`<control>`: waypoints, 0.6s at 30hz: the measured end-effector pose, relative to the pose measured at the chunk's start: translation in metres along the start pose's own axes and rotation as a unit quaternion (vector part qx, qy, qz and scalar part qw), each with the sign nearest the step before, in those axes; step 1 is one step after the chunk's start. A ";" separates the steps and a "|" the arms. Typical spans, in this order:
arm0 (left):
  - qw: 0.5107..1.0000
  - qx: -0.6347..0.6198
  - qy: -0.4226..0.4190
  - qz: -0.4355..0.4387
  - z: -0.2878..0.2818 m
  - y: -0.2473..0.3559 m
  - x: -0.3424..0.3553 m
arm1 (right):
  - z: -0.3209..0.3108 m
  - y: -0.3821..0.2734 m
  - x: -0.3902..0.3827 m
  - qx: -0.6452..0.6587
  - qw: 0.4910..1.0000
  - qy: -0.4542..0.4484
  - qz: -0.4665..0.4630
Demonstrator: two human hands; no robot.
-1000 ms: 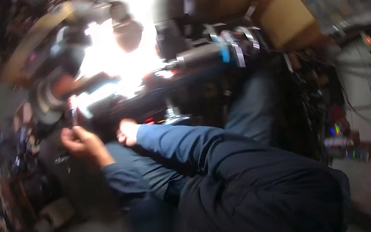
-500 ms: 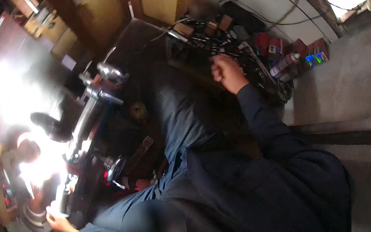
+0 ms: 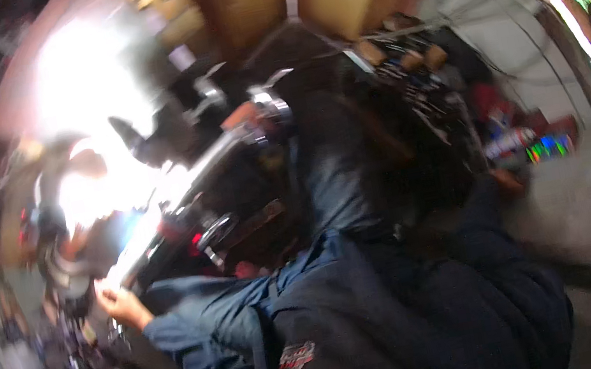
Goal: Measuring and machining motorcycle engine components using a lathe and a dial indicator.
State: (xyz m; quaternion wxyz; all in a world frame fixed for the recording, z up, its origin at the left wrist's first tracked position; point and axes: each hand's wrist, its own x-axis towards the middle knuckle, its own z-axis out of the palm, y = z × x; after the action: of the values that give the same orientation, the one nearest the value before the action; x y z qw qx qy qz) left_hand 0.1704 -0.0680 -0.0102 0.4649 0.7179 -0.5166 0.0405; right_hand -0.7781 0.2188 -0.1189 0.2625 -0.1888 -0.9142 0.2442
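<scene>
At the near left, my left hand point(image 3: 123, 306) has its fingers bent at the near end of a bright metal bar-shaped machine part point(image 3: 136, 256). Glare and blur hide what lies between the fingers. The machine looks like a small lathe, with a chrome handwheel point(image 3: 269, 104) at its far end and a smaller crank wheel point(image 3: 217, 231) on its near side. A reddish-brown blurred shape point(image 3: 241, 115) shows beside the handwheel. Over on the right, my right hand point(image 3: 507, 183) is smeared by motion, just below a spray can point(image 3: 509, 143); its fingers cannot be made out.
Loose metal tools point(image 3: 418, 95) lie piled along the right side. Behind them stands a white panel point(image 3: 520, 46) with cables across it. A grey flat surface point(image 3: 589, 188) spreads at the right. Strong lamp glare covers the left, and small parts clutter the near left.
My right hand has drawn back from the tool pile toward the near right. The whole view has swung, so the machine appears farther right. My left hand stays by the bar's near end.
</scene>
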 end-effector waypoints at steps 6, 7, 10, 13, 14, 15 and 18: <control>0.975 -0.020 0.184 0.123 0.007 0.154 -0.070 | -0.127 -0.170 -0.173 0.385 0.881 -0.160 -0.223; 0.976 -0.130 0.087 0.149 0.012 0.183 -0.088 | -0.142 -0.184 -0.211 0.410 0.835 -0.209 -0.302; 0.931 -0.208 0.005 0.299 0.029 0.243 -0.123 | -0.248 -0.219 -0.326 0.385 0.633 -0.486 -0.463; 0.928 -0.286 -0.059 0.233 0.037 0.249 -0.157 | -0.335 -0.246 -0.429 0.520 0.406 -0.495 -0.566; 0.922 -0.303 -0.085 0.224 0.037 0.248 -0.166 | -0.348 -0.248 -0.454 0.497 0.356 -0.515 -0.601; 0.914 -0.310 -0.134 0.223 0.038 0.244 -0.173 | -0.351 -0.250 -0.485 0.485 0.313 -0.478 -0.661; 0.899 -0.289 -0.255 0.207 0.027 0.231 -0.181 | -0.327 -0.212 -0.544 0.364 0.251 -0.302 -0.844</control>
State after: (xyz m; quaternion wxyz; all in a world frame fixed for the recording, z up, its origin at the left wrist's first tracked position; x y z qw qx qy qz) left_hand -0.1051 0.0321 0.0214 0.4855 0.4149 -0.7432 -0.1993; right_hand -0.2068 -0.0963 0.0288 0.0644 0.8938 -0.3796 0.2299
